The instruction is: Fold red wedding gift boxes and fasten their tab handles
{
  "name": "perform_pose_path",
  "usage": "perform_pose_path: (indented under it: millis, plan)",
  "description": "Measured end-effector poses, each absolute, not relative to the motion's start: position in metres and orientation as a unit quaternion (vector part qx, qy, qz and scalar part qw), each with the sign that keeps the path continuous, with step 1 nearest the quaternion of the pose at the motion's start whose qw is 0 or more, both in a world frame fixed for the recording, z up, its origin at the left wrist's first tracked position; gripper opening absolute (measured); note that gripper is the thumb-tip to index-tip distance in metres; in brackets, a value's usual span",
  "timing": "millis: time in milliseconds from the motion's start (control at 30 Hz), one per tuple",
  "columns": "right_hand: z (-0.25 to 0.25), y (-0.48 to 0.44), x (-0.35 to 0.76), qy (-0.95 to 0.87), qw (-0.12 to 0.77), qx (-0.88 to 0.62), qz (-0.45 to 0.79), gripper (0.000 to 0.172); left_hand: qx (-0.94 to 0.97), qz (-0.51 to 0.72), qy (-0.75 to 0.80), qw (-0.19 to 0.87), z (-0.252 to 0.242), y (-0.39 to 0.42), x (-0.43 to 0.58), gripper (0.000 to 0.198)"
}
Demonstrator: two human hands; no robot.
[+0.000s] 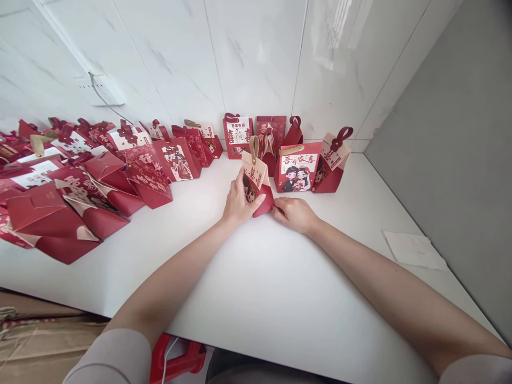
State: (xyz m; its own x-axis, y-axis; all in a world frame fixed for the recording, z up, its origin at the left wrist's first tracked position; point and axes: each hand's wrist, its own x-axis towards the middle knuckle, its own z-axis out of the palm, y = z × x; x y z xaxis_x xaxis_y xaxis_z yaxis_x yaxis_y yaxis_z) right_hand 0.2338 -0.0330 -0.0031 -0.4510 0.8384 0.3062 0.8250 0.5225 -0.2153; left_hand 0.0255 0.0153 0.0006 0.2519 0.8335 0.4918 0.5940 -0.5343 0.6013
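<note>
A small red and cream gift box (pixel 262 198) with a ribbon loop on top stands upright on the white table. Around its left side, my left hand (pixel 237 202) grips it, with the thumb across the front and the fingers behind. My right hand (pixel 295 213) is closed at the box's lower right edge, thumb and forefinger pinched against the corner. Just behind, a red gift box (pixel 298 173) shows a printed cartoon couple. Beside it leans a cream and red box (pixel 332 162) with a dark red loop.
Many more red gift boxes (pixel 148 173) crowd the left side of the white table (pixel 280 298). Others, including an upright box (pixel 239 136), line the tiled wall (pixel 256 58). A white paper (pixel 415 249) lies near the right edge by a grey panel (pixel 452 144). A red stool (pixel 178 357) shows below.
</note>
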Motion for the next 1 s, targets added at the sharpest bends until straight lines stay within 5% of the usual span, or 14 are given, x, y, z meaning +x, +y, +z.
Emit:
perform_pose_path:
  millis: [1000]
  plan:
    - [-0.0009, -0.0338, 0.2348, -0.860, 0.206, -0.463, 0.068, 0.030, 0.829, 0.367, 0.400, 0.133, 0.0028, 0.0218, 0.0174, 0.107]
